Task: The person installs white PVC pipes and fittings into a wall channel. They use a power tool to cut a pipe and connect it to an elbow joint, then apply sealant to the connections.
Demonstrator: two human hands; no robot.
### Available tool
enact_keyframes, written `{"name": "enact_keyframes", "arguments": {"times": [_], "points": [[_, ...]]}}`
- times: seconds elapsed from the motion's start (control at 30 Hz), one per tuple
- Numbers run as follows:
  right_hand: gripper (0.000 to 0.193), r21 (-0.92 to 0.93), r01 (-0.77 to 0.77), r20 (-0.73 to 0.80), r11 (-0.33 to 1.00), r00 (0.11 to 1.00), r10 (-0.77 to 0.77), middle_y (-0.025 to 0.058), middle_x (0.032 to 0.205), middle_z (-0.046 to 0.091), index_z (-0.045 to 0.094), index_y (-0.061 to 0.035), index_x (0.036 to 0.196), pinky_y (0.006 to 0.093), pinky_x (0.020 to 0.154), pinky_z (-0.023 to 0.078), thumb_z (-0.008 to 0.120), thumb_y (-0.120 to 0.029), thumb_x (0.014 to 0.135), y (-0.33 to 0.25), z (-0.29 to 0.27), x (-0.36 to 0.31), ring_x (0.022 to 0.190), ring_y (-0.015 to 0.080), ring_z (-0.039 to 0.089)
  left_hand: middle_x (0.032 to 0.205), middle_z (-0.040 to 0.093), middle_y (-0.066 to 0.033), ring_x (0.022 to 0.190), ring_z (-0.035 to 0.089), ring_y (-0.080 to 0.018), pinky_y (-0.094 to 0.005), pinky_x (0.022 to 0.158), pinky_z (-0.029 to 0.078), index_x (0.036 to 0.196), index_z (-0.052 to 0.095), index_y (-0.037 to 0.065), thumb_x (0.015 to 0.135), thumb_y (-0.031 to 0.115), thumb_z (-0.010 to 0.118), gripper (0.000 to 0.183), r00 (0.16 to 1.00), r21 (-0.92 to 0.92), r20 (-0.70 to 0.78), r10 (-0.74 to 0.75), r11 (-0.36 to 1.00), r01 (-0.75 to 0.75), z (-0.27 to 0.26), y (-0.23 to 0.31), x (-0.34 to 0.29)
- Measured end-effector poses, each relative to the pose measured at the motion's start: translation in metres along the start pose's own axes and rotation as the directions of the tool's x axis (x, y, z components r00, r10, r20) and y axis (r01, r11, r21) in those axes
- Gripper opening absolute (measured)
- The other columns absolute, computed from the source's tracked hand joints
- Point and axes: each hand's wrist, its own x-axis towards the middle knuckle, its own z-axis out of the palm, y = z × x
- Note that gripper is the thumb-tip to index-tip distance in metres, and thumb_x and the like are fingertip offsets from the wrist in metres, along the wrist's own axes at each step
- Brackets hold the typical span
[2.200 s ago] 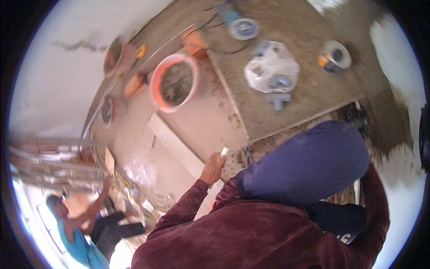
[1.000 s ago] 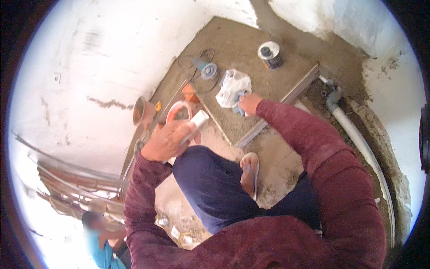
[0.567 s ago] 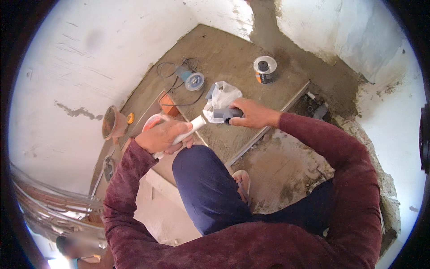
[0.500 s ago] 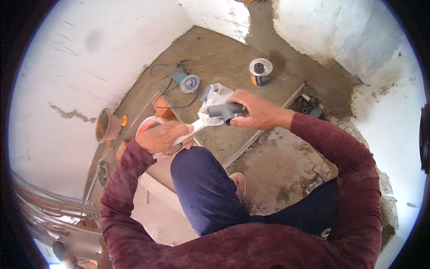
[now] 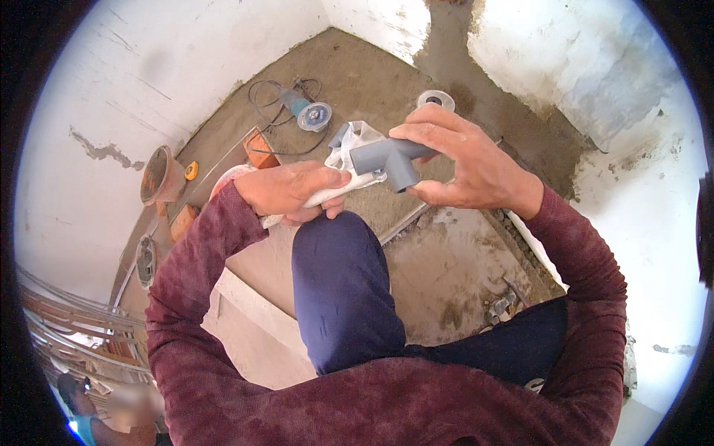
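My right hand [image 5: 472, 160] grips a grey plastic pipe tee [image 5: 387, 160] between the thumb and fingers. One end of its straight run points left, and its short branch points down toward my thumb. My left hand [image 5: 297, 189] is closed around a white plastic bag [image 5: 335, 192], bunched and stretched out beneath the tee. The bag's open, crumpled end [image 5: 363, 134] lies just behind the tee, touching or nearly touching it. Another grey piece [image 5: 339, 136] shows at the bag's far edge; its kind is unclear. My bent knee [image 5: 342, 282] is below the left hand.
An angle grinder [image 5: 309, 111] with a looped cord lies on the rough cement floor [image 5: 357, 67]. A tin [image 5: 436, 98] stands partly behind my right hand. Toward the left are a brick [image 5: 260, 149], a bucket [image 5: 160, 178] and a yellow tape measure [image 5: 192, 171]. A person [image 5: 111, 416] is at the lower left.
The tee has come closer and turned, its branch now showing larger. My right hand has shifted right with fingers wider apart. The left hand keeps its hold on the bag.
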Motion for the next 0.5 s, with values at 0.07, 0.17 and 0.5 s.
{"name": "enact_keyframes", "arguments": {"times": [0.07, 0.17, 0.5], "points": [[0.050, -0.033, 0.049, 0.003, 0.998, 0.999, -0.049, 0.0151, 0.107, 0.055, 0.056, 0.0013, 0.117, 0.0361, 0.084, 0.051, 0.072, -0.016, 0.072, -0.002, -0.003, -0.001, 0.097, 0.0300, 0.059, 0.059, 0.044, 0.0006, 0.040, 0.034, -0.0069, -0.0254, 0.039, 0.033, 0.077, 0.046, 0.008, 0.099, 0.051, 0.036, 0.049, 1.000, -0.039, 0.007, -0.007, 0.999, 0.008, 0.003, 0.001, 0.001], [0.051, -0.050, 0.093, 0.010, 0.994, 0.996, -0.093, 0.0157, 0.106, 0.057, 0.057, 0.0020, 0.117, 0.0364, 0.084, 0.051, 0.072, -0.015, 0.071, -0.003, -0.003, 0.000, 0.096, 0.0312, 0.060, 0.070, 0.049, -0.0016, 0.040, 0.034, -0.0050, -0.0230, 0.037, 0.032, 0.078, 0.045, 0.008, 0.099, 0.046, 0.036, 0.044, 1.000, -0.123, 0.009, -0.007, 0.992, 0.008, 0.005, -0.001, 0.003], [0.053, -0.055, 0.041, 0.059, 0.998, 0.998, -0.037, 0.0151, 0.097, 0.063, 0.063, 0.0005, 0.116, 0.0367, 0.082, 0.050, 0.075, -0.019, 0.069, 0.001, -0.012, 0.001, 0.092, 0.0307, 0.063, 0.073, 0.049, -0.0017, 0.041, 0.034, -0.0065, -0.0255, 0.037, 0.031, 0.080, 0.046, 0.009, 0.099, 0.049, 0.037, 0.045, 1.000, -0.129, 0.006, -0.007, 0.992, 0.007, 0.010, 0.004, 0.013]]}}
